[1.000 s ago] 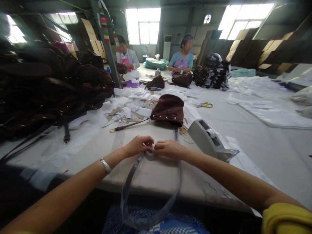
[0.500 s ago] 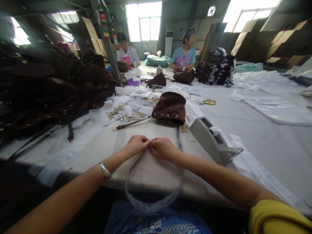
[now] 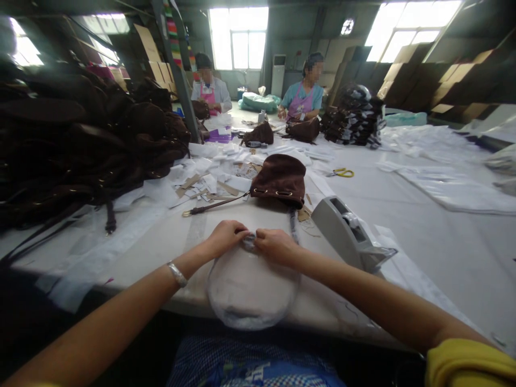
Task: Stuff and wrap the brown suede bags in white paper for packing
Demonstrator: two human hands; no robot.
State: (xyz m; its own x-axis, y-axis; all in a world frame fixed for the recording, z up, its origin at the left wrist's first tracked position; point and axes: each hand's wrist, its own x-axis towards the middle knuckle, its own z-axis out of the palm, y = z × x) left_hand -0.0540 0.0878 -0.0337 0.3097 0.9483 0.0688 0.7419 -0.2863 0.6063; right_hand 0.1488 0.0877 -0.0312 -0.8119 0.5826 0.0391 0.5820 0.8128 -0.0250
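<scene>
A small brown drawstring bag [image 3: 281, 177] with gold eyelets lies on the white table, its short buckled strap stretched to the left. From its right side a long strap wrapped in clear plastic [image 3: 255, 322] loops down past the table's front edge and back up to my hands. My left hand [image 3: 226, 237] pinches the wrapped strap near its end, thumb and fingers together. Close beside it, my right hand [image 3: 276, 246] grips the same stretch with curled fingers. A grey tape dispenser [image 3: 342, 231] stands right of the bag, near my right forearm.
Dark brown bags [image 3: 80, 140] are heaped on the left. Paper and card scraps [image 3: 213, 183] lie behind the strap. Yellow-handled scissors [image 3: 343, 172] and plastic sheets [image 3: 455, 183] are on the right. Two people [image 3: 302, 99] work across the table beside a stack of wrapped bags [image 3: 355, 118].
My hands have parted slightly, uncovering a wrapped bit of strap between them. The hanging loop has risen a little. Across the table, one person's hand has shifted left.
</scene>
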